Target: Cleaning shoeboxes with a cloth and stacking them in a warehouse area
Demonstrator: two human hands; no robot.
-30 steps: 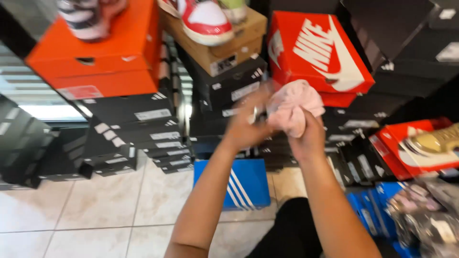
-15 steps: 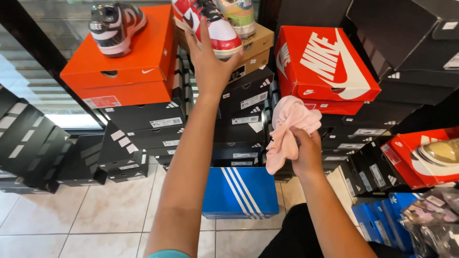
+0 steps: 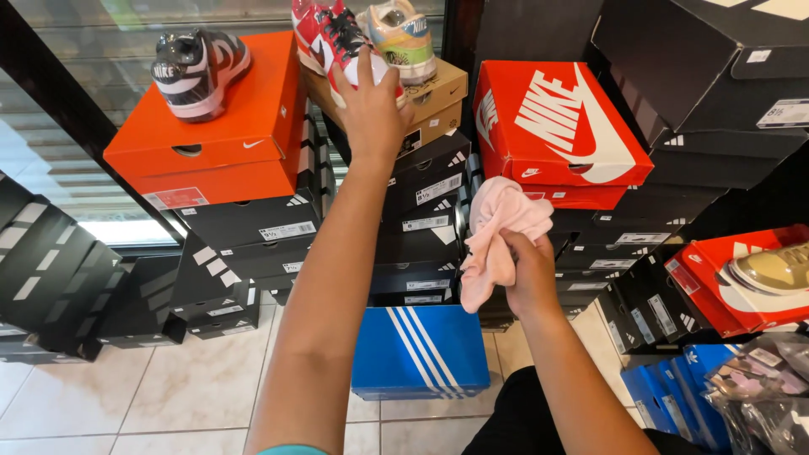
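My left hand reaches up and grips a red and white sneaker that rests on a brown shoebox at the top of a stack. A pastel multicoloured sneaker stands right beside it on the same box. My right hand is lower, in front of the stacked boxes, and clutches a crumpled pink cloth that hangs down from my fist.
A black and white sneaker sits on an orange shoebox at left. Stacks of black shoeboxes fill the middle, with a red box at right and a blue striped box on the tiled floor. A gold sneaker lies in an open red box.
My left hand let go of the pink cloth, rose to the top of the stack and took hold of the red and white sneaker. My right hand lowered slightly with the cloth.
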